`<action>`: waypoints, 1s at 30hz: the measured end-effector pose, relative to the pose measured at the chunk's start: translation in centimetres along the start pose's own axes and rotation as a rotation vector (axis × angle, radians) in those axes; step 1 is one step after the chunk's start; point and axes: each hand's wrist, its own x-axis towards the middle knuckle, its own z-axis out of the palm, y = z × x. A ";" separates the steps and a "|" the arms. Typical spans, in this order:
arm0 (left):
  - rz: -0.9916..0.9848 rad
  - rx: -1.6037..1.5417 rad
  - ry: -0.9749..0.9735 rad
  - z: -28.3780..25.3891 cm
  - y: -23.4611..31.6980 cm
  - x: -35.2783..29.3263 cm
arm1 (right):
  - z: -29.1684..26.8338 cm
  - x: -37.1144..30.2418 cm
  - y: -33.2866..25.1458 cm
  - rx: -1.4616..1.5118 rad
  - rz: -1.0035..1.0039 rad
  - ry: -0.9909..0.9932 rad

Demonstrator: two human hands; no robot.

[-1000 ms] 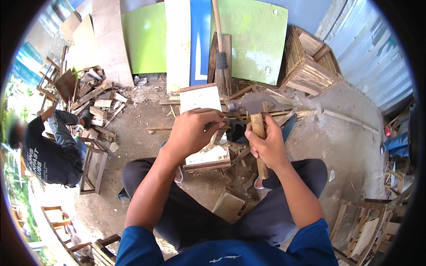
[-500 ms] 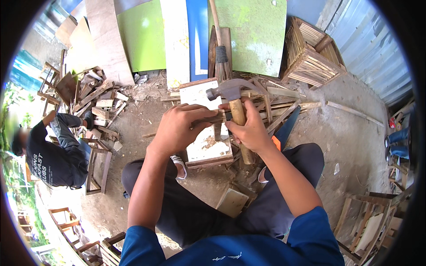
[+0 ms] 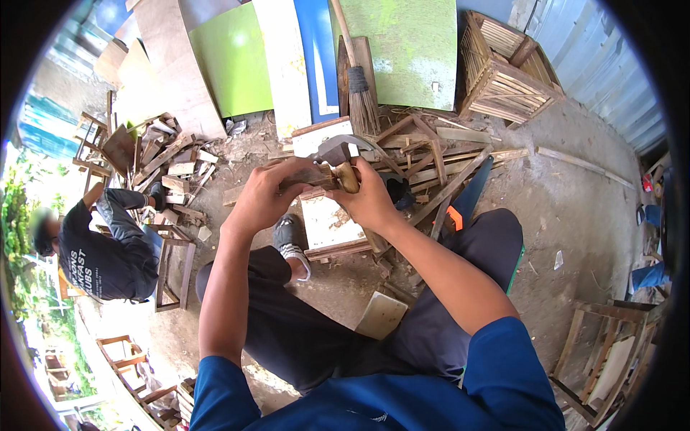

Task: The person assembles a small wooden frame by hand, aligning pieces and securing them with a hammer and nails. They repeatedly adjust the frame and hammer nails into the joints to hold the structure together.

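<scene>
1. Our left hand [image 3: 267, 189] is closed on a short piece of wood [image 3: 309, 178]; our right hand [image 3: 370, 200] grips the wooden handle of a hammer [image 3: 336, 151], whose metal head stands just beside the wood.
2. Both of these things we hold above a white board [image 3: 332, 231], which has brown wooden edges; whether wood and hammer are touching, we cannot tell.
3. Near our right knee [image 3: 496, 233] lies a blue blade [image 3: 472, 188] with an orange part; beside it are loose wooden strips [image 3: 460, 178].
4. Farther out stand a broom [image 3: 362, 104] and a slatted crate [image 3: 512, 104]; at left, a person [image 3: 108, 251] in dark shirt sits near wood scraps [image 3: 172, 161].
</scene>
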 end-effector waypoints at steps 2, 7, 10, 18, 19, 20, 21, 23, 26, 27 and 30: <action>-0.028 0.013 0.014 -0.1 0.3 -0.1 | 0.0 0.0 -0.1 0.009 -0.049 0.020; 0.031 0.076 0.007 -0.1 0.6 0.2 | -0.5 -0.1 -0.7 -0.008 0.001 -0.007; 0.096 0.138 0.033 0.4 0.5 0.2 | -0.9 -0.1 -0.9 0.023 0.009 -0.021; 0.149 0.165 0.040 0.8 0.6 0.0 | -1.5 -0.6 -0.8 0.034 -0.011 -0.040; 0.156 0.160 0.038 0.8 0.7 0.0 | -1.4 -0.6 -0.7 0.031 -0.001 -0.033; 0.140 0.165 0.027 0.8 0.7 0.0 | -1.4 -0.6 -0.7 0.038 -0.012 -0.021; 0.135 0.167 0.022 0.8 0.7 0.0 | -1.3 -0.7 -0.7 0.043 -0.022 -0.010; 0.139 0.169 0.030 0.8 0.7 -0.1 | -1.3 -0.7 -0.7 0.046 -0.038 -0.009; 0.141 0.164 0.050 1.0 0.6 -0.2 | -1.5 -0.8 -0.8 0.012 0.003 -0.040; 0.128 0.158 0.045 1.0 0.6 -0.2 | -1.6 -0.8 -0.9 0.004 0.006 -0.049; 0.138 0.146 0.054 1.0 0.6 -0.2 | -1.6 -0.8 -1.1 0.027 0.015 -0.058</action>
